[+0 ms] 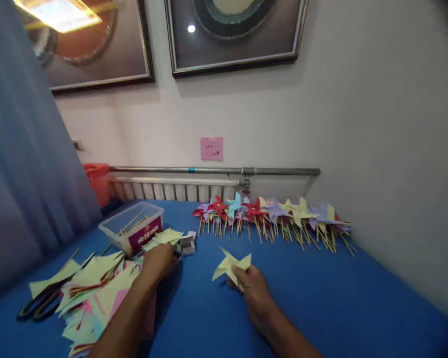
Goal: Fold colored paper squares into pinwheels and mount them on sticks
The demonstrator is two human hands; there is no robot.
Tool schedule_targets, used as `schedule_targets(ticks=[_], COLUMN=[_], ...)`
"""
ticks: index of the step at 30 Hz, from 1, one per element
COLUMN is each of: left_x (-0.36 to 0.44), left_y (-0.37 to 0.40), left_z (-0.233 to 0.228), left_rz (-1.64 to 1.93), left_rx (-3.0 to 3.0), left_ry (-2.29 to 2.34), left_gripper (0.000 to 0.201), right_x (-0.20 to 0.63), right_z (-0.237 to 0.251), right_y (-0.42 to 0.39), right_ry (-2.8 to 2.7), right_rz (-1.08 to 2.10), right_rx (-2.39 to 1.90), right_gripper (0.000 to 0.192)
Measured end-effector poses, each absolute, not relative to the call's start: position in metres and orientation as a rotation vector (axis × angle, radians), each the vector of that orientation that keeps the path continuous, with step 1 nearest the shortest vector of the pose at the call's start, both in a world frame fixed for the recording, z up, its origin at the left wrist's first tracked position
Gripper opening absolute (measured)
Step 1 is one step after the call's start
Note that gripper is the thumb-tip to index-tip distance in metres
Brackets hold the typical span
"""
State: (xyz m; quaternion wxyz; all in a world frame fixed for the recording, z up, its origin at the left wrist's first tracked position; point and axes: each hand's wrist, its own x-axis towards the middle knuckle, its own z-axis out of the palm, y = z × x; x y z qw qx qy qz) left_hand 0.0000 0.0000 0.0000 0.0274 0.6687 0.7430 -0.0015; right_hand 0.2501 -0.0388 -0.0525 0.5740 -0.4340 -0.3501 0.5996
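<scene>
A pale yellow paper pinwheel is pinched between the thumb and fingers of my right hand, above the blue tabletop. Its blades are folded into a star. My left hand reaches down at the right of the paper pile, beside pale yellow paper pieces and a small open white box. Its fingers point away and are mostly hidden, so I cannot see what they touch. Under my left forearm lies a large pile of cut colored papers, mostly pale yellow, with pink, red and blue edges.
Black-handled scissors lie at the left. Behind the pile stands a clear plastic tub with wooden sticks inside. Finished pinwheels on sticks line the table's back. A red basket, curtain and metal pipe border the table.
</scene>
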Motion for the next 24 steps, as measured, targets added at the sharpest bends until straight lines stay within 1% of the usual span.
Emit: schedule_targets(ticks=[3,11,19,24], left_x=[0.003,0.0071,0.0021,0.0], left_y=[-0.0008,-0.0067,-0.004,-0.0062], left_z=[-0.0005,0.0009,0.0014,0.004], left_rz=[-0.019,-0.034,-0.036,-0.031], left_rx=[2.079,2.154,2.097,2.055], left_ry=[2.302,2.307,2.325,2.353], left_gripper=[0.03,0.036,0.034,0.028], right_x=[0.2502,0.2504,0.2514,0.2529], right_z=[-0.0511,-0.0473,-0.0531,-0.0539], right_y=[-0.0421,-0.0487,-0.0459,-0.0439], right_ry=[-0.821,-0.789,-0.798,-0.789], right_rz=[1.405,1.402,1.392,1.406], right_rx=[-1.01,-1.033,-1.057,-1.057], right_gripper=[0.034,0.027,0.03,0.033])
